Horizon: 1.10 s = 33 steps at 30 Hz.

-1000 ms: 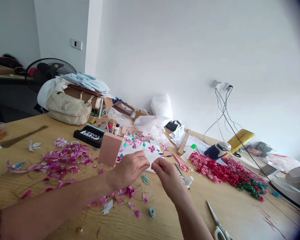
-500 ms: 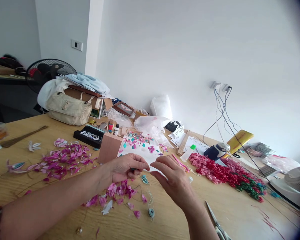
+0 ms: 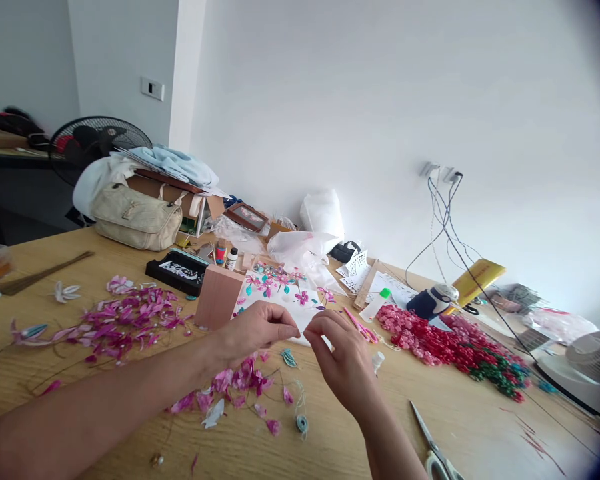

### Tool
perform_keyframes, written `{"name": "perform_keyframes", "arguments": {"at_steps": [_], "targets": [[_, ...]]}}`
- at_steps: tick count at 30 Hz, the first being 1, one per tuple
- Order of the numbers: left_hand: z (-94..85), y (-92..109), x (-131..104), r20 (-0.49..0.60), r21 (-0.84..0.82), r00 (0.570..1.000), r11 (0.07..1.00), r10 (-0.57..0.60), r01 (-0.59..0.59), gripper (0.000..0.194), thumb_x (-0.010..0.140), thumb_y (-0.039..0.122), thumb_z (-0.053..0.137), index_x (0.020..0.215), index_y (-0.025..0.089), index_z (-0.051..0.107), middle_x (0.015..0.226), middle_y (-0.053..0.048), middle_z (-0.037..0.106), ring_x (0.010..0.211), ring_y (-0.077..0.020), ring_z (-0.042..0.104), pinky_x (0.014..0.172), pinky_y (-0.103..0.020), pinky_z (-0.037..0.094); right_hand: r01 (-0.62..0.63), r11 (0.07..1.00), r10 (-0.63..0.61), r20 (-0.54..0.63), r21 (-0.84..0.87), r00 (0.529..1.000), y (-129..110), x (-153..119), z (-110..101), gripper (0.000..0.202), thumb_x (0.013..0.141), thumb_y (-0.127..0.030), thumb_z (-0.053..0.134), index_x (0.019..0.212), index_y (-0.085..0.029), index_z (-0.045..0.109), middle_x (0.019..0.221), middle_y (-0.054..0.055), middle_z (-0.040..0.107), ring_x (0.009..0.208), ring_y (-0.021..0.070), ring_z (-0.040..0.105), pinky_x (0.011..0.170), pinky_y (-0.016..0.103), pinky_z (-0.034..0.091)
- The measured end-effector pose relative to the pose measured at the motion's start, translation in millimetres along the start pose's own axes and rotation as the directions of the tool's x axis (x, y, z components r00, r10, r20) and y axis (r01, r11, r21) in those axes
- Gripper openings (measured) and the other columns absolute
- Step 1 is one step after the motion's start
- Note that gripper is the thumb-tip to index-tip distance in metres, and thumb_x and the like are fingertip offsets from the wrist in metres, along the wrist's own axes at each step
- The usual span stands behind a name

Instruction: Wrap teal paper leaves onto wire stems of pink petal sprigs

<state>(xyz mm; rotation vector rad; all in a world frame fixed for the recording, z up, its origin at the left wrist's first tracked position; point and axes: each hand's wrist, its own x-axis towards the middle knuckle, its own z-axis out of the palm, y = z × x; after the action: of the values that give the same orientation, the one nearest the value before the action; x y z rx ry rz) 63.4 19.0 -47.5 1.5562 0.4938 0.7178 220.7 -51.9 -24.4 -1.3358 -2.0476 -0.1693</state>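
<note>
Magenta petals near left hand; right hand opposite. Both pinching, tips nearly meeting (anything held too fine to tell); light, steady pressure advisable.

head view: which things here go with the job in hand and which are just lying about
Likely with the job: left hand and right hand, anything pinched too small to tell; magenta petals; teal thread spool; scissors.

Apparently just lying about: cream handbag; brown-framed picture; yellow packet.
</note>
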Motion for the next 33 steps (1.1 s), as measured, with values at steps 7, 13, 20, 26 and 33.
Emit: {"name": "perform_keyframes", "arguments": {"at_steps": [7, 13, 20, 26, 33], "targets": [[2.8, -2.8, 2.6, -0.068, 0.406, 0.956, 0.883, 0.286, -0.235, 0.015, 0.077, 0.019, 0.053, 0.064, 0.015, 0.060, 0.064, 0.000, 0.046, 0.064, -0.0117, 0.042, 0.061, -0.024, 0.031, -0.368, 0.915, 0.350, 0.126, 0.163, 0.928, 6.7, -0.7, 4.1, 0.016, 0.081, -0.023, 0.049, 0.067, -0.018, 0.053, 0.061, -0.001, 0.055, 0.060, 0.0140, 0.051, 0.053, 0.024, 0.040], [-7.0, -7.8, 7.2, 0.110, -0.318, 0.957, 0.903, -0.267, 0.289, 0.021, 0.062, 0.029, 0.070, 0.067, 0.013, 0.058, 0.051, 0.007, 0.037, 0.045, -0.0047, 0.026, 0.043, -0.021, 0.011, 0.061, 0.998, -0.061, 0.079, 0.003, 0.995, 9.2, -3.8, -12.1, 0.021, 0.079, -0.018, 0.055, 0.100, -0.022, 0.055, 0.096, 0.007, 0.056, 0.085, 0.0186, 0.055, 0.069, 0.031, 0.047], [-7.2, -5.4, 5.2, 0.242, -0.445, 0.928, 0.818, -0.282, 0.364, 0.023, 0.056, 0.026, 0.075, 0.066, 0.011, 0.061, 0.050, 0.006, 0.039, 0.044, -0.0030, 0.026, 0.042, -0.020, 0.007, 0.222, 0.966, -0.217, 0.050, -0.133, 0.975, 4.3, -0.7, -11.0, 0.014, 0.084, -0.015, 0.048, 0.084, -0.020, 0.061, 0.080, 0.006, 0.059, 0.074, 0.0176, 0.054, 0.063, 0.030, 0.044], [-6.2, -6.1, 4.4, 0.235, -0.380, 0.932, 0.856, -0.277, 0.350, 0.021, 0.061, 0.027, 0.072, 0.068, 0.011, 0.060, 0.048, 0.007, 0.037, 0.044, -0.0039, 0.026, 0.041, -0.019, 0.010, 0.196, 0.976, -0.192, 0.056, -0.095, 0.980, 3.3, -2.8, -10.8, 0.020, 0.085, -0.011, 0.044, 0.075, -0.020, 0.060, 0.075, 0.005, 0.058, 0.070, 0.0161, 0.051, 0.060, 0.028, 0.040], [4.9, 0.9, -1.1, -0.053, 0.285, 0.971, 0.936, 0.232, -0.208, 0.014, 0.075, 0.023, 0.056, 0.064, 0.016, 0.061, 0.064, 0.001, 0.047, 0.062, -0.0114, 0.043, 0.057, -0.023, 0.032, -0.177, 0.980, 0.175, 0.031, 0.092, 0.984, 0.3, 0.5, 2.1, 0.017, 0.079, -0.016, 0.049, 0.062, -0.019, 0.049, 0.062, -0.001, 0.053, 0.061, 0.0140, 0.049, 0.056, 0.026, 0.038]]}}
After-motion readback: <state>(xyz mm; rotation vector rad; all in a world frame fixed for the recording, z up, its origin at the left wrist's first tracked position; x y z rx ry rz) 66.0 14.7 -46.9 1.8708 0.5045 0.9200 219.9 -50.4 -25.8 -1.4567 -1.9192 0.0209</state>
